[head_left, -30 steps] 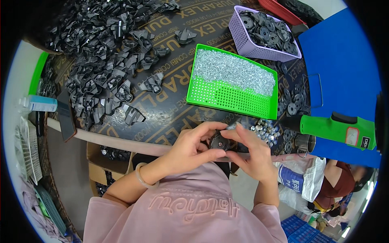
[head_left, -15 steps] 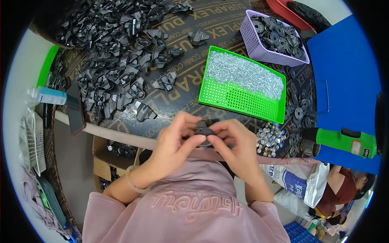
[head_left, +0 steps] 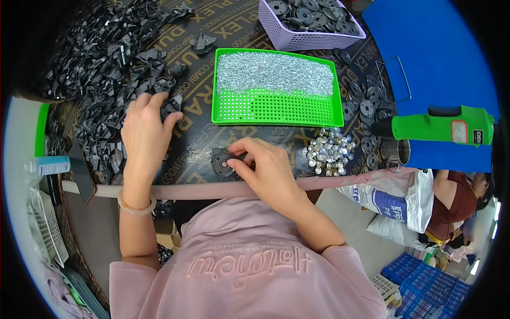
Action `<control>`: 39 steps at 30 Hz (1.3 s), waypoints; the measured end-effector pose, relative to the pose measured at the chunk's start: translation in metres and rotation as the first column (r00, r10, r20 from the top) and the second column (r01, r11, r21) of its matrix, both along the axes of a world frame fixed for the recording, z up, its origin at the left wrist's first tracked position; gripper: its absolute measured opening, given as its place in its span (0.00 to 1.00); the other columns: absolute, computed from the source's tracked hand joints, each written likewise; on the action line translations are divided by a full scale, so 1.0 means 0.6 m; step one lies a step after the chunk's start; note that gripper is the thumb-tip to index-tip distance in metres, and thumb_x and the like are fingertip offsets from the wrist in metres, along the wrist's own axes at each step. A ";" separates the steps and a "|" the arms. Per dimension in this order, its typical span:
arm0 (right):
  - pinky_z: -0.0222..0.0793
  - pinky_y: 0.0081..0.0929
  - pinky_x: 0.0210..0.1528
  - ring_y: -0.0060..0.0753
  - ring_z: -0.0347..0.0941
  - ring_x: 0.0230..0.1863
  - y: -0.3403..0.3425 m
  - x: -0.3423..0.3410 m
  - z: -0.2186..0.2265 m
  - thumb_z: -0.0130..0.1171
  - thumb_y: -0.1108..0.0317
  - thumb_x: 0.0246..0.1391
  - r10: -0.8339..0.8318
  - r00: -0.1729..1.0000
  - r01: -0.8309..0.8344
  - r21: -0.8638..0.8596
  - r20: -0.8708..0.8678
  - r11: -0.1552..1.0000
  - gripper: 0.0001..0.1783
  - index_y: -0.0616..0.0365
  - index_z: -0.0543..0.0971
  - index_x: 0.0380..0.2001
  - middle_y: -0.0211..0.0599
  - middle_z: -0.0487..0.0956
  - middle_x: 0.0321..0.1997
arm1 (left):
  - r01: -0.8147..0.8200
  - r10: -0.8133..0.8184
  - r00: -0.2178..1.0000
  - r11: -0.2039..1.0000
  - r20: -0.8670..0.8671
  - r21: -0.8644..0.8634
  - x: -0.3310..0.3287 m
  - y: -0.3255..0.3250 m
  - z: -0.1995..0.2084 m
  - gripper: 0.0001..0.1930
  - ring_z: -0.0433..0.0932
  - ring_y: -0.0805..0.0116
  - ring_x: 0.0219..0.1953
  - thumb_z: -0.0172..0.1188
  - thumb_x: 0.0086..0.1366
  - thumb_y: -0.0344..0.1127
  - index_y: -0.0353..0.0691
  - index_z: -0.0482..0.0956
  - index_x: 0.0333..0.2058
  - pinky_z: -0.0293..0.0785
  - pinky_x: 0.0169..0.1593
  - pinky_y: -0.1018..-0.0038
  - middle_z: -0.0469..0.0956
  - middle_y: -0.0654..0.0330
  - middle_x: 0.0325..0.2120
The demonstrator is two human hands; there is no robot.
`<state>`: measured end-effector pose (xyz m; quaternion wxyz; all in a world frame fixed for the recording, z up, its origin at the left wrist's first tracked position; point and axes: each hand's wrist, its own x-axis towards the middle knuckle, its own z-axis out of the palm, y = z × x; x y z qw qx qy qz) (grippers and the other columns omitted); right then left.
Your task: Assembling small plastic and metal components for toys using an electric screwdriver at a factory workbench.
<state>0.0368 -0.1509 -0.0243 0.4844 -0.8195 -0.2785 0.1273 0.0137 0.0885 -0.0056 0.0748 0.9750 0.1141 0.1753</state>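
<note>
My right hand (head_left: 263, 165) pinches a small black plastic part (head_left: 220, 162) with a round metal cap, holding it down on the dark table near the front edge. My left hand (head_left: 144, 130) reaches out to the left and rests, fingers spread, on the heap of black plastic parts (head_left: 114, 58), touching one at its fingertips. Just beyond the right hand stands a green tray (head_left: 276, 109) half filled with small silvery screws. A small pile of round silver caps (head_left: 329, 151) lies to the right of my right hand.
A lilac basket (head_left: 308, 37) of dark round discs stands at the back. A green power screwdriver (head_left: 446, 125) lies at the right over a blue board (head_left: 441, 58). Loose black discs (head_left: 366, 101) lie beside the tray. Another person (head_left: 457, 196) sits lower right, next to white sacks.
Both hands were together on the black part near my chest. The left hand has let go and reached left onto the heap; the right hand keeps the part on the table.
</note>
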 end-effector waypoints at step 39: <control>0.70 0.41 0.39 0.43 0.75 0.38 -0.189 0.062 -0.002 0.71 0.62 0.49 -0.368 0.743 0.599 -0.311 0.559 0.738 0.12 0.55 0.81 0.33 0.38 0.77 0.32 | 0.279 -0.032 0.948 0.557 0.316 -0.782 -0.045 -0.104 0.008 0.15 0.80 0.75 0.37 0.72 0.54 0.24 0.35 0.75 0.37 0.76 0.31 0.82 0.83 0.57 0.44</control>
